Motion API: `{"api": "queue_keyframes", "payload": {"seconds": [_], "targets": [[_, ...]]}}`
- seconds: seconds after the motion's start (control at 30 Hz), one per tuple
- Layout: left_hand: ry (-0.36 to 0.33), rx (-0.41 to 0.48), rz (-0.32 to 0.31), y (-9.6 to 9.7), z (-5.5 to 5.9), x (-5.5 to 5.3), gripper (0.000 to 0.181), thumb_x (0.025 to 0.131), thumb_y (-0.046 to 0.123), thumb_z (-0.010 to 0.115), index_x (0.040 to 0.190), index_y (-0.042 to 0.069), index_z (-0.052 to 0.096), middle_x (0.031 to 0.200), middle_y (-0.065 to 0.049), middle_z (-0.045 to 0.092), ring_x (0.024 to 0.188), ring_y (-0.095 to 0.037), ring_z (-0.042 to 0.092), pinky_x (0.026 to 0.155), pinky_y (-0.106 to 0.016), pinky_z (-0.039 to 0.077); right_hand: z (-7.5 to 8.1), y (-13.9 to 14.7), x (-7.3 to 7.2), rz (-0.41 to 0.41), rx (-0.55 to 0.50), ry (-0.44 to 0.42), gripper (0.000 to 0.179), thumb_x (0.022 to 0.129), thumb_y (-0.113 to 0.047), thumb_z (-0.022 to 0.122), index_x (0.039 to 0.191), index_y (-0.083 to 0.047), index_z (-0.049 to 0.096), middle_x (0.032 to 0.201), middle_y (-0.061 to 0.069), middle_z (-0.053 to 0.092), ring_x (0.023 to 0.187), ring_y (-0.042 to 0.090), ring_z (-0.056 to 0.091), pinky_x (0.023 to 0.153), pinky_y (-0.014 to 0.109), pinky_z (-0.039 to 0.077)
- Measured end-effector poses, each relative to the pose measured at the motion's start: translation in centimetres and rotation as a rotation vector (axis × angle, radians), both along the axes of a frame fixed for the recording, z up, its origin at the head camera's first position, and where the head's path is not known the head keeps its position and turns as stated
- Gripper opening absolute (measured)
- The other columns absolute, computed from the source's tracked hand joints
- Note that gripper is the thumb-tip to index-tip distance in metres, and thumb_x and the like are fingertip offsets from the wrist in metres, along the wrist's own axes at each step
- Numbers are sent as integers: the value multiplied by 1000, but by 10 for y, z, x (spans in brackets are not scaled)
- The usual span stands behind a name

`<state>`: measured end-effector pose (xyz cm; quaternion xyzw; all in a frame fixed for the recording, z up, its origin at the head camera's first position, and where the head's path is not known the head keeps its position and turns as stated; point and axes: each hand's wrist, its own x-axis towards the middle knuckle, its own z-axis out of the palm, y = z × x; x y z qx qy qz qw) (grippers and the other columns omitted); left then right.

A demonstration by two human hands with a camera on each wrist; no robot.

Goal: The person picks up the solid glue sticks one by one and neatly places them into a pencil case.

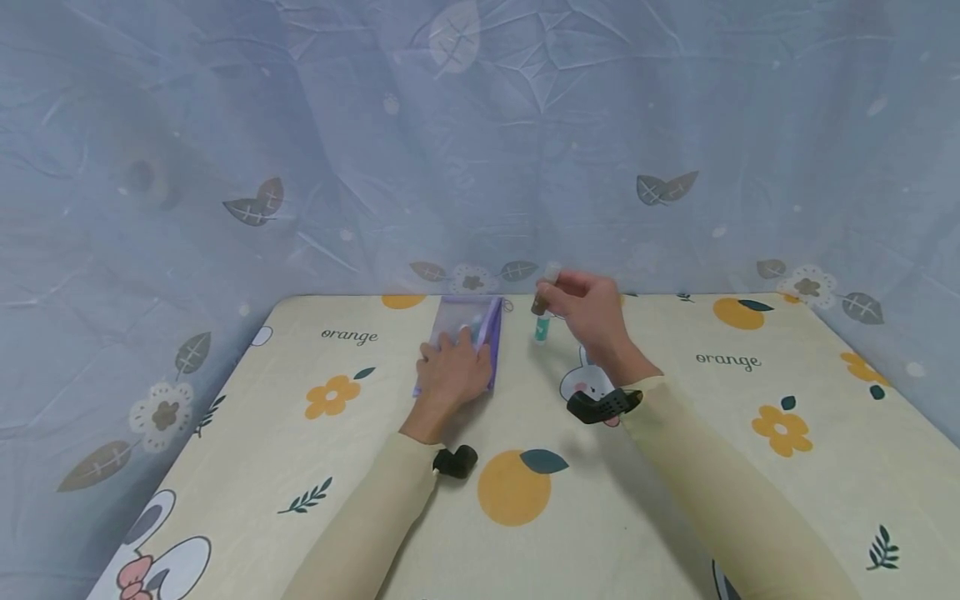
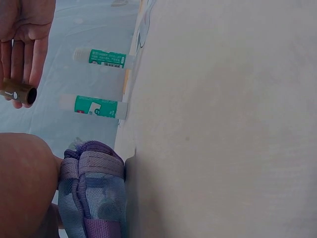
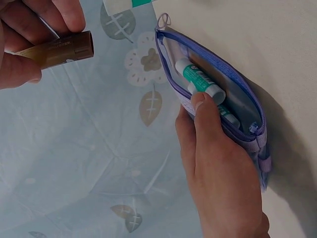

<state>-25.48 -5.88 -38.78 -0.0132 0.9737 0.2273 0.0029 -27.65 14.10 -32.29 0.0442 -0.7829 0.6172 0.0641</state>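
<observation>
My left hand (image 1: 453, 368) grips a mesh pouch (image 1: 459, 312) with purple edging, its thumb hooked over the rim in the right wrist view. The pouch's zip top gapes, and two green-and-white glue sticks (image 3: 202, 82) lie inside. Above the table to the right, my right hand (image 1: 594, 310) holds a brown tube (image 3: 67, 50) between thumb and fingers. One end of this tube (image 2: 20, 92) looks dark and hollow. Two more green-and-white glue sticks stand upright near the pouch, a nearer one (image 2: 96, 106) and a farther one (image 2: 107, 58).
A patterned cream cloth (image 1: 405, 533) covers the table. Behind it hangs a blue-grey curtain (image 1: 480, 150) close to the table's far edge. A zip-pull loop (image 3: 164, 20) sticks out from the pouch's end.
</observation>
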Motion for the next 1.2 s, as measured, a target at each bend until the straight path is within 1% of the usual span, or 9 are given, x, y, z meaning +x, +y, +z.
{"api": "queue_keyframes", "payload": {"seconds": [0.2,0.43,0.57,0.73,0.83,1.0,1.2], "targets": [[-2,4,3,0,-1,-1,62,111,43,36,162,8,38,149,-32,49,129,-56,46,106,-65,41,0,-1,1,7,-1,8,33,103,-28,72,125,-4,75,119,17,78,112,23,76,105,38,58],[-7,-11,9,-1,-2,-2,62,111,44,36,162,8,39,148,-30,49,128,-55,46,105,-65,42,-3,-5,1,33,-36,-2,35,103,-26,72,128,-1,73,112,19,79,100,21,79,103,38,59],[-11,-13,5,0,-2,-2,63,111,44,35,162,8,38,149,-31,49,129,-55,46,105,-65,42,-4,-8,1,43,-42,-13,32,104,-26,72,127,-3,74,111,19,79,101,23,78,103,37,59],[-9,-14,-3,0,-1,-2,63,112,46,34,163,9,38,148,-31,49,129,-56,46,106,-65,42,-6,-9,1,53,-24,-18,27,104,-29,71,118,-6,76,110,19,79,105,25,77,104,38,58],[-3,-19,-4,0,-1,-3,63,112,46,34,162,9,38,147,-31,50,128,-55,47,105,-64,43,-8,-10,1,57,-15,-19,25,104,-30,71,114,-8,76,108,18,79,104,24,77,105,39,58],[4,-21,-2,0,-1,-3,62,112,45,35,162,8,39,146,-31,51,126,-55,48,104,-64,43,-11,-11,2,57,-38,-21,23,104,-27,71,116,-8,77,106,18,80,101,25,77,104,39,59],[2,-18,-4,-1,-3,-3,62,111,44,36,162,8,40,146,-31,51,125,-54,48,103,-64,43,-15,-13,1,53,-31,-18,24,104,-27,71,116,-8,77,107,17,80,103,24,77,105,39,58]]}}
